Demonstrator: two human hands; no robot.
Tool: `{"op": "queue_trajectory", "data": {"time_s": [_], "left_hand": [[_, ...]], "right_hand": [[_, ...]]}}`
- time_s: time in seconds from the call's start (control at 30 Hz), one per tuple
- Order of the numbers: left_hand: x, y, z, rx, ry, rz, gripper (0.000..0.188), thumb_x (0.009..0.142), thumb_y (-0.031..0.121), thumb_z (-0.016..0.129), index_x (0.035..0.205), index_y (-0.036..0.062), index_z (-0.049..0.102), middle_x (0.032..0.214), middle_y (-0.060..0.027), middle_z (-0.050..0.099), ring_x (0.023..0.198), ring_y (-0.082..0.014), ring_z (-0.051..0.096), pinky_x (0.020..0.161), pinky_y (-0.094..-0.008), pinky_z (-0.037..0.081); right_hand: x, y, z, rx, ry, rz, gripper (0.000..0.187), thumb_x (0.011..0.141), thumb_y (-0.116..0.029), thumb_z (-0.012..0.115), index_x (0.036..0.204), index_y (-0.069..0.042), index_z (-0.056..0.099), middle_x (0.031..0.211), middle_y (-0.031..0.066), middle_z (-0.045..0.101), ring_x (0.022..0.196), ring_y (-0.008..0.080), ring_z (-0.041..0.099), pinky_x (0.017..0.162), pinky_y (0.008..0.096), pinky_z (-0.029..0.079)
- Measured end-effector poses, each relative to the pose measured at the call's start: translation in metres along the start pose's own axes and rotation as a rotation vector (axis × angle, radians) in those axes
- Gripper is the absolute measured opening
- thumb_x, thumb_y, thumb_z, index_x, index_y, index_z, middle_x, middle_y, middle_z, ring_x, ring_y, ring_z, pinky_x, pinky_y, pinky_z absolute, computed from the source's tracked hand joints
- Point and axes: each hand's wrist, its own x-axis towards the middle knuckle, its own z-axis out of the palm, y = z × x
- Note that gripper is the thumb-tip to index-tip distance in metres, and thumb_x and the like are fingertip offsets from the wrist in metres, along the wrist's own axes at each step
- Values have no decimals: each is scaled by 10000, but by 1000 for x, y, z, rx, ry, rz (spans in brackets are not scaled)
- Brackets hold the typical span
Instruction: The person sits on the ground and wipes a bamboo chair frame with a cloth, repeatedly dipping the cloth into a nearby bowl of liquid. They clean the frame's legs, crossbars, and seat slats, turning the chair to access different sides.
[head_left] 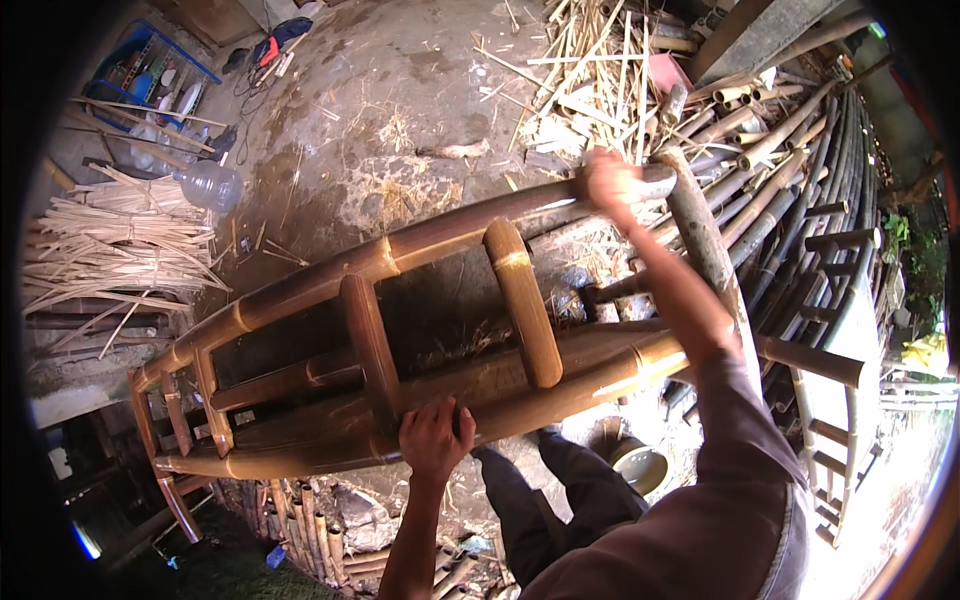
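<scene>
A long brown bamboo frame [400, 252], with two long rails joined by short crosspieces, stretches across the middle and looks glossy. My left hand [437, 437] rests on its near rail, fingers curled over the pole. At the far rail's right end is my right hand [612, 185]. Motion blurs its fingers, and whether anything lies between palm and bamboo does not show. Just right of this hand stands a thick, dull grey-brown pole [700, 220], close to the rail's end.
Bundled bamboo strips [120, 235] lie at left near a clear plastic jug [212, 187] and a blue crate [150, 75]. Loose strips [600, 70] and stacked bamboo poles [770, 190] fill the far right. A bucket [640, 467] stands by my legs; a bamboo ladder-like frame [830, 430] is at right.
</scene>
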Motion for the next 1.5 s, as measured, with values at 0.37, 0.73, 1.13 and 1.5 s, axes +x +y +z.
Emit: {"op": "queue_trajectory", "data": {"time_s": [0.37,0.73,1.13,1.5], "left_hand": [[-6,-14,4,-5,-34,-33,203,819,257,607,923,90,658,833,-62,680,754,-232,658,716,-357,481],[-4,-1,2,-12,-1,11,187,827,240,576,924,103,658,831,-70,676,776,-256,655,721,-368,484],[-3,-1,7,-43,25,18,154,826,233,582,874,95,634,779,-66,664,708,-263,641,695,-373,477],[-6,0,5,7,25,-24,127,806,226,604,841,107,632,768,-63,661,706,-256,641,696,-373,481]], "right_hand": [[1,41,-5,1840,-488,350,359,831,-252,590,1113,-34,545,976,137,584,916,263,568,762,432,468],[8,73,-21,1510,-490,187,346,909,-196,486,1210,-37,549,1223,160,562,1141,293,523,947,466,422],[-23,91,89,1297,-616,391,421,917,-169,429,1332,-97,442,1397,172,448,1245,336,450,1017,477,351],[-38,74,112,1250,-537,360,436,943,-152,381,1372,-98,438,1357,117,486,1188,281,492,979,423,388]]}}
